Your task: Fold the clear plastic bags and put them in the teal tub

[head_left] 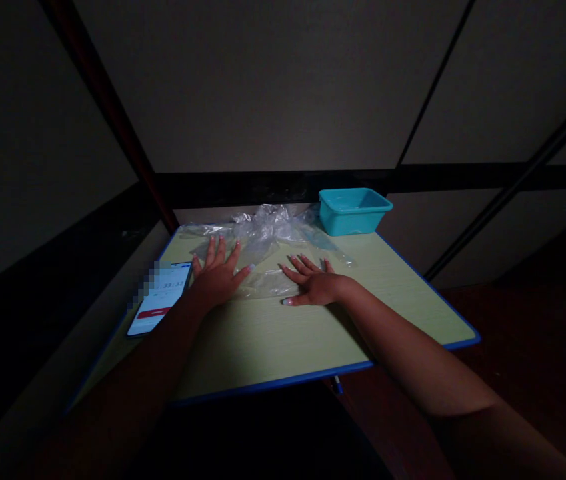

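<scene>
A clear plastic bag [267,233] lies spread over the back half of the small table, crumpled and bunched up at its far side and flatter toward me. My left hand [217,277] rests on its left part, fingers stretched out and spread, palm down. On the near right part of the plastic lies my right hand [315,283], also flat with its fingers apart. Neither hand grips anything. The film under both palms is partly hidden.
A turquoise plastic basin [355,212] stands at the table's back right corner. Along the left edge lies a phone [165,300] with a lit timer screen, beside my left forearm. The pale tabletop [267,347] has a blue rim. A panelled wall [273,87] rises behind it.
</scene>
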Available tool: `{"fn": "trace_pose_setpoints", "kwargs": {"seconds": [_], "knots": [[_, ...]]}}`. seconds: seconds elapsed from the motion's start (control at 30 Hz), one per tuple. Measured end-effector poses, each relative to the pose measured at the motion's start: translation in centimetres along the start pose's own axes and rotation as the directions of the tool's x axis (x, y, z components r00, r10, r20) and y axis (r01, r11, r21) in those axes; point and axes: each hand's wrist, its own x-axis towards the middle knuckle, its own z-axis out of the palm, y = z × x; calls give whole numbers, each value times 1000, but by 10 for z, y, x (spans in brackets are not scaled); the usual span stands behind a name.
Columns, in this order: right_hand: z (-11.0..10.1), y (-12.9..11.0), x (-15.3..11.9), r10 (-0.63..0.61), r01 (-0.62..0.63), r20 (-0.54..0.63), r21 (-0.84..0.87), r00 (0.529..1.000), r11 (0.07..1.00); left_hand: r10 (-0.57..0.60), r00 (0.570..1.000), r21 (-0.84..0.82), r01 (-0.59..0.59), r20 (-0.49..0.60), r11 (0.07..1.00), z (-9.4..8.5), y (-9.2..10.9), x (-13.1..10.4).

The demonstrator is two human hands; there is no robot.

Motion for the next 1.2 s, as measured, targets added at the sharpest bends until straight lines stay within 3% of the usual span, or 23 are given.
{"fn": "trace_pose_setpoints", "kwargs": {"seconds": [0.07, 0.23, 0.33, 0.53, 0.63, 0.7, 0.83, 0.93, 1.0, 1.1, 1.2], "knots": [[0, 1, 0, -13, 13, -23, 1, 1000, 1000, -2, 1000, 18, 2, 4, 1000, 5, 3, -1], [6, -1, 4, -74, 80, -247, 13, 966, 997, 52, 986, 26, -57, 159, 998, 11, 4, -3], [11, -4, 8, -113, 114, -261, -11, 959, 993, 80, 976, 28, -88, 201, 996, 9, 1, -4], [13, -7, 9, -118, 108, -183, -63, 976, 992, 126, 988, 34, -130, 88, 991, 4, 7, -7], [12, -8, 9, -116, 106, -188, -62, 975, 992, 213, 977, 25, -213, -16, 977, -1, 14, -11], [12, -8, 8, -114, 104, -191, -58, 975, 993, 334, 933, 55, -330, -130, 942, -6, 21, -14], [14, -7, 9, -119, 112, -260, -41, 958, 993, 596, 739, 157, -579, -313, 800, -17, 35, -21], [16, -6, 14, -119, 135, -437, 6, 892, 991, 708, 647, 161, -696, -282, 700, -19, 42, -24], [17, -4, 18, -96, 187, -577, 99, 811, 977, 745, 616, 149, -737, -253, 660, -19, 44, -25], [14, 3, 25, 21, 328, -745, 318, 667, 890, 760, 607, 129, -755, -234, 643, -17, 43, -24], [7, 10, 28, 203, 393, -785, 494, 586, 775, 760, 614, 120, -756, -212, 644, -16, 41, -22]]}}
